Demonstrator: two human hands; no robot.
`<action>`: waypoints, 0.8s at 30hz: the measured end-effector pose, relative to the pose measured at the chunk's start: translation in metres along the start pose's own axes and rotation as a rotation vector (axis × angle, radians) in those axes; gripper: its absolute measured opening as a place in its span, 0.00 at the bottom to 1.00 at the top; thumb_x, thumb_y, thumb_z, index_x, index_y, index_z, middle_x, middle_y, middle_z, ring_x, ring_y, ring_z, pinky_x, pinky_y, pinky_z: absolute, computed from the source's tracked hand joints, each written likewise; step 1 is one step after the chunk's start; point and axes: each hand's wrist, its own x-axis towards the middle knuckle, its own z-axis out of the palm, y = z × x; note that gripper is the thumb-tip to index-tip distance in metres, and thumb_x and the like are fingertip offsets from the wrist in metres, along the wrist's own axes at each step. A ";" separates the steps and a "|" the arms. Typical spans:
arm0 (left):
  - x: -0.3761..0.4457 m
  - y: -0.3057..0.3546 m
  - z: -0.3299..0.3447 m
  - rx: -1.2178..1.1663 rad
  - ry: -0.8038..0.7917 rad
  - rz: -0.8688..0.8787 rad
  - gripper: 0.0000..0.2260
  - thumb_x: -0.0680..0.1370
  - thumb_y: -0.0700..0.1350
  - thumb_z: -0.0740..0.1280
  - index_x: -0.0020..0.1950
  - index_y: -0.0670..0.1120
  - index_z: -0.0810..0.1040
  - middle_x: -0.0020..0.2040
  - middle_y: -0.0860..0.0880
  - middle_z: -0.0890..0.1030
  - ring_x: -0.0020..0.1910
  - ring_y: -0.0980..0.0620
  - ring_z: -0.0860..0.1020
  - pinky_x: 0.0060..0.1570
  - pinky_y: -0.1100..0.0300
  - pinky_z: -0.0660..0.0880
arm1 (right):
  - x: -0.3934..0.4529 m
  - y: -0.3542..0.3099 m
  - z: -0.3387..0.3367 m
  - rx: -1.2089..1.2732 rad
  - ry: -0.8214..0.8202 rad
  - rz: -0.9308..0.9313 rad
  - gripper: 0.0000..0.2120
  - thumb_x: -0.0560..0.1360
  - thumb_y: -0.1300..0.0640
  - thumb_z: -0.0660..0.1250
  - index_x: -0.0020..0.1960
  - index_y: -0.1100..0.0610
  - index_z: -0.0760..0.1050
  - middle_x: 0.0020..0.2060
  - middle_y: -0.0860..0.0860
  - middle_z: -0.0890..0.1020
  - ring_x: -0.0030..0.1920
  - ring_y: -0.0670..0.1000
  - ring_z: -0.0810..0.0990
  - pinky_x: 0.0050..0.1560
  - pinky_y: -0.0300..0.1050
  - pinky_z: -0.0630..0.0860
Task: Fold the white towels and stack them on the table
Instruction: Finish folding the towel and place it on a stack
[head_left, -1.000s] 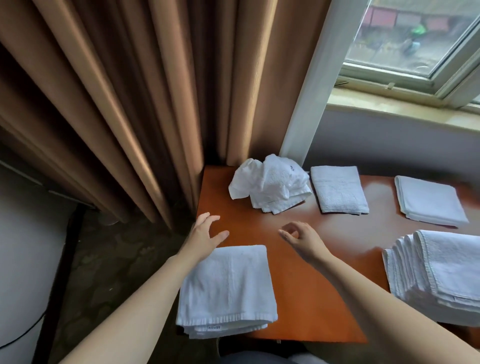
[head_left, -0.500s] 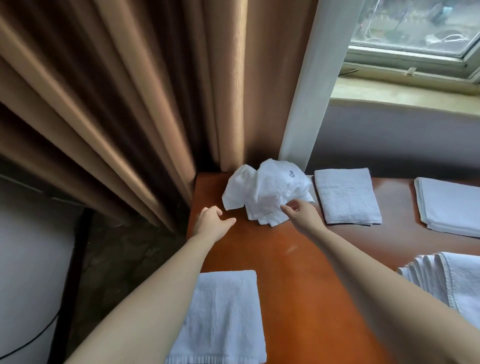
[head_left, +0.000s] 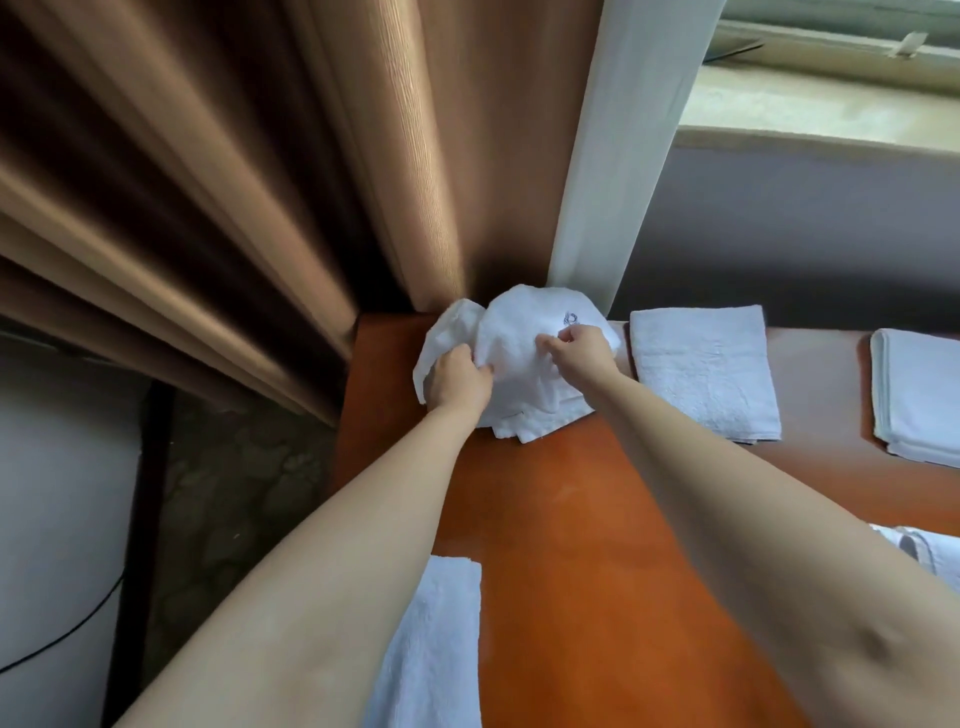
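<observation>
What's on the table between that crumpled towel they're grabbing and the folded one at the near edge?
Only bare tabletop, seen from the head camera. The person's left forearm passes above part of it toward the crumpled towel; the folded towel lies apart.

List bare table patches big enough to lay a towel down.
Middle of the table, between the forearms, is bare. Bare strip between two folded towels. Crowded: far corner, where both hands grip the crumpled towel.
</observation>
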 end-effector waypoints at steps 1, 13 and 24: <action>0.000 -0.002 0.000 -0.032 0.002 -0.010 0.09 0.81 0.49 0.64 0.42 0.48 0.76 0.39 0.49 0.78 0.39 0.49 0.77 0.31 0.59 0.69 | -0.001 0.001 -0.002 0.011 -0.002 -0.012 0.13 0.79 0.50 0.68 0.41 0.57 0.70 0.34 0.54 0.74 0.35 0.51 0.71 0.35 0.44 0.68; -0.030 0.006 -0.081 -0.290 0.165 0.335 0.08 0.80 0.49 0.63 0.44 0.47 0.71 0.37 0.51 0.75 0.36 0.56 0.72 0.33 0.60 0.67 | -0.077 -0.020 -0.023 0.152 0.402 -0.350 0.13 0.75 0.56 0.66 0.34 0.61 0.73 0.30 0.55 0.75 0.31 0.49 0.70 0.35 0.46 0.68; -0.104 0.049 -0.146 -0.519 -0.109 0.657 0.10 0.84 0.52 0.63 0.55 0.45 0.75 0.47 0.46 0.82 0.41 0.57 0.76 0.40 0.66 0.73 | -0.203 -0.045 -0.069 0.507 0.768 -0.540 0.11 0.79 0.55 0.60 0.38 0.53 0.71 0.28 0.50 0.79 0.29 0.50 0.77 0.32 0.41 0.72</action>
